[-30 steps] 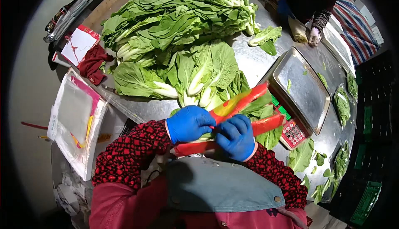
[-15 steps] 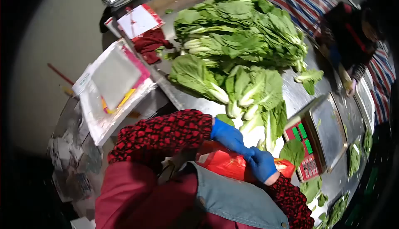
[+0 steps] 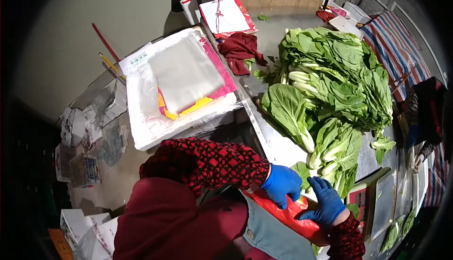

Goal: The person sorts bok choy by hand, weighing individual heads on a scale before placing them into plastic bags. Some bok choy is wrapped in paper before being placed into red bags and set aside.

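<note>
Both hands wear blue gloves, low in the view near the body. My left hand (image 3: 283, 184) has its fingers curled down at the red plastic bag (image 3: 288, 213), by the bag's upper edge. To its right, my right hand (image 3: 324, 204) is spread over the bag's right part, fingers apart and pointing up and left. Just beyond the hands lie loose leafy greens (image 3: 330, 149) with white stems. Behind them rises a large heap of the same greens (image 3: 339, 76).
A white foam box (image 3: 141, 123) with plastic sheets (image 3: 186, 74) stands at left. Beyond are a dark red cloth (image 3: 239, 52) and a white pad (image 3: 225, 16). A scale (image 3: 383, 203) sits at right, near a co-worker (image 3: 424, 114). A knife (image 3: 250, 92) lies beside the greens.
The view has swung left, so the table's things sit farther right. My hands, close together over the bag before, have come apart, and my right hand has opened.
</note>
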Tool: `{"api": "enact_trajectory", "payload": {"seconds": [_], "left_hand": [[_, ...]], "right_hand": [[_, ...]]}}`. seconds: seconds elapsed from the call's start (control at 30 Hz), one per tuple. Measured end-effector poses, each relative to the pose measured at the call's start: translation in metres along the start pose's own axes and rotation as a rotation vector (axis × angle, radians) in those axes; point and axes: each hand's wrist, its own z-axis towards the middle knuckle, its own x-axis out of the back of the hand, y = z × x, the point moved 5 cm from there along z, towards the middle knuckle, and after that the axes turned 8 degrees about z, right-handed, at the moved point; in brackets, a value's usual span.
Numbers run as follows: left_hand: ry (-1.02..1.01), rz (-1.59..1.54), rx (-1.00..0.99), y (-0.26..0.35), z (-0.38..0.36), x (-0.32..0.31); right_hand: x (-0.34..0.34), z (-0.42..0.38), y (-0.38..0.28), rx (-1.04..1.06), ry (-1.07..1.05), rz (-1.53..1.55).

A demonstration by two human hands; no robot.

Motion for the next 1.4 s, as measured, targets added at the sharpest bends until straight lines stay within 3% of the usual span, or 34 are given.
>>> {"api": "enact_trajectory", "payload": {"seconds": [0.03,0.07,0.1,0.13,0.2,0.27,0.33,0.4,0.43,0.5,0.57,0.6,0.77,0.93,1.0,1.13,1.2,1.23,1.33,1.37,1.4], "left_hand": [[0.086,-0.014,0.025,0.002,-0.016,0.007],[0.096,-0.015,0.03,-0.003,-0.032,0.011],[0.122,-0.059,0.065,-0.012,-0.047,0.015],[0.148,-0.109,0.099,-0.021,-0.063,0.016],[0.308,-0.167,0.082,-0.044,-0.096,0.014],[0.31,-0.18,0.11,-0.06,-0.131,0.027],[0.561,-0.473,0.338,-0.091,-0.182,0.054],[1.05,-0.307,0.586,-0.133,-0.255,0.071],[1.155,-0.021,0.76,-0.159,-0.294,0.074],[1.21,0.266,1.033,-0.192,-0.357,0.067],[1.142,0.52,1.252,-0.221,-0.395,0.044],[1.059,0.48,1.345,-0.241,-0.408,0.029],[1.097,0.387,1.359,-0.277,-0.43,0.013],[1.153,0.264,1.316,-0.258,-0.429,0.035],[1.277,0.168,1.312,-0.246,-0.43,0.042],[1.192,0.214,1.247,-0.219,-0.409,0.06],[1.17,0.325,1.157,-0.203,-0.393,0.068],[1.354,0.302,1.015,-0.194,-0.389,0.072],[1.443,0.193,0.962,-0.169,-0.373,0.089],[1.424,0.335,0.792,-0.153,-0.361,0.096],[1.321,0.403,0.775,-0.145,-0.35,0.099]], "right_hand": [[-0.009,0.012,0.004,-0.006,-0.204,0.136],[-0.026,0.017,0.0,0.044,-0.348,0.641],[-0.033,0.025,-0.014,0.076,-0.423,0.647],[-0.036,0.034,-0.026,0.119,-0.365,0.588],[-0.038,0.055,-0.044,-0.126,-0.303,0.867],[-0.035,0.082,-0.067,-0.08,-0.215,0.913],[-0.035,0.103,-0.074,-0.069,-0.21,0.973],[-0.028,0.117,-0.087,-0.017,-0.179,1.07],[-0.029,0.124,-0.081,-0.023,-0.157,1.067],[-0.026,0.139,-0.083,0.0,-0.1,1.123],[-0.018,0.15,-0.095,0.037,-0.037,1.168],[-0.018,0.156,-0.096,0.047,-0.013,1.163],[-0.011,0.173,-0.097,0.032,0.062,1.132],[-0.001,0.194,-0.109,0.088,0.096,1.223],[0.003,0.204,-0.115,0.121,0.107,1.262],[0.011,0.229,-0.135,0.161,0.062,1.137],[0.007,0.248,-0.14,0.202,0.058,1.062],[0.002,0.258,-0.134,0.22,0.102,0.909],[0.012,0.273,-0.143,0.228,0.283,0.325],[0.013,0.275,-0.146,0.226,0.287,0.325],[0.016,0.277,-0.148,0.206,0.323,0.324]]}}
